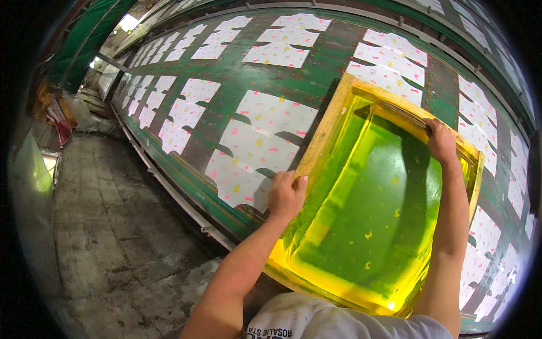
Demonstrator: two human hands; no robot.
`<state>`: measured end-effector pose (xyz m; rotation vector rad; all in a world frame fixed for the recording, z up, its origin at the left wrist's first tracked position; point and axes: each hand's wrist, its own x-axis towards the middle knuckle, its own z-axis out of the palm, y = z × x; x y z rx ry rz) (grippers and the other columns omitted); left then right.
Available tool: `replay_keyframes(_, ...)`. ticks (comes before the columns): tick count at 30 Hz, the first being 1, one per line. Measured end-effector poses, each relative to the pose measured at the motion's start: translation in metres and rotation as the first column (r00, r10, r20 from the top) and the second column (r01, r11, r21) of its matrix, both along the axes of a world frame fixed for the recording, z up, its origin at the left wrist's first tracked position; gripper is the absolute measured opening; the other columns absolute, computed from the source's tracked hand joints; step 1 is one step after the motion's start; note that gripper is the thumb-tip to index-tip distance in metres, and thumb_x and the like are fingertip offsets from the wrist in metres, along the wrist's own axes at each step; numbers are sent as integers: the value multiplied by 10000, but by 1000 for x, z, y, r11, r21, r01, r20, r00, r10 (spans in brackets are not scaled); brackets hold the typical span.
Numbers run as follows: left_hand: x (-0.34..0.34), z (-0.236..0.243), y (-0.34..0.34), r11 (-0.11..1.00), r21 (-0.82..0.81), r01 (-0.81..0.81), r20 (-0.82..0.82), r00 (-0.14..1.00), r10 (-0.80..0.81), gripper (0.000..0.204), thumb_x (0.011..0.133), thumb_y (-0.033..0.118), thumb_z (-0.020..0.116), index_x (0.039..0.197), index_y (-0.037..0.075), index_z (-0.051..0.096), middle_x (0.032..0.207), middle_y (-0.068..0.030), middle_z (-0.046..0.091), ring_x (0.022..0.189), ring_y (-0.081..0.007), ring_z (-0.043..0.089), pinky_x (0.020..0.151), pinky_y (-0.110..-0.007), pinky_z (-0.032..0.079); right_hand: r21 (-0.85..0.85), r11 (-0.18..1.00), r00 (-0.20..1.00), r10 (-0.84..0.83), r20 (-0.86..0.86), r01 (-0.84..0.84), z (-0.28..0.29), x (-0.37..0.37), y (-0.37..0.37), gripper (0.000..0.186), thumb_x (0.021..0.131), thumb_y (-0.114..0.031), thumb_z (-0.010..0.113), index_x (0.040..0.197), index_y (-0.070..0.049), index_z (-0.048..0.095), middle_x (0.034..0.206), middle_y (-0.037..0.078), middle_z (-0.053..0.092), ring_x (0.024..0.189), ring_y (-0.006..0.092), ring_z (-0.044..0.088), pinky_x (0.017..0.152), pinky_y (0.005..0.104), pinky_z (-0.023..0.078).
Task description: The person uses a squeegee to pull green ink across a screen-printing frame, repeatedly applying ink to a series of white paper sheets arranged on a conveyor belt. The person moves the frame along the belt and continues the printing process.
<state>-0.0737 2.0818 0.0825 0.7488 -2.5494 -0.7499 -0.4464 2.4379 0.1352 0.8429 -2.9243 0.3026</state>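
A screen printing frame (324, 131) with wooden rails and a translucent green mesh is tilted over the printing table, its near end close to my body. Yellow ink coats the mesh's borders, and small yellow motifs show in the mesh. My left hand (287, 196) is closed around the left rail, thumb on top. My right hand (442, 141) is closed at the far rail, toward its right end. A thin brown strip, seemingly a squeegee (400, 113), lies along that rail beside my right fingers; whether they grip it too is hidden.
A long green printing table (226, 79) carries rows of white fabric pieces (271, 118) with small pink and yellow prints. A metal rail (164, 179) runs along its left edge. Beyond that edge is a grey, stained floor (124, 226). Green sheeting (84, 39) hangs far left.
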Motion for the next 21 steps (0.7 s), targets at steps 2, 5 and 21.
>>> replay_keyframes(2,-2,0,0,1000,-5,8,-1,1000,-8,355,1040,377,738,1069,24,724,1062,-210,702,1044,-457,672,904,-562,548,20,999,998,44,36,-45,2,-6,4,480,916,-5,629,1368,-107,755,1255,224,770,1176,447,733,1028,545,579)
replay_keyframes(5,-3,0,-2,1000,24,3,62,998,-5,335,1057,357,718,1013,24,715,1048,-211,703,1004,-463,663,890,-557,544,122,992,982,16,187,-39,9,0,11,488,875,-48,641,1347,-71,760,1251,272,774,1209,466,730,1067,552,581)
replay_keyframes(21,5,-6,-11,995,85,55,-60,997,-50,488,1037,331,753,1408,26,667,1380,-223,648,1243,-449,650,1027,-551,564,168,983,948,17,317,-74,35,348,8,420,895,-131,691,1295,-208,795,1148,127,796,1079,391,768,927,541,620)
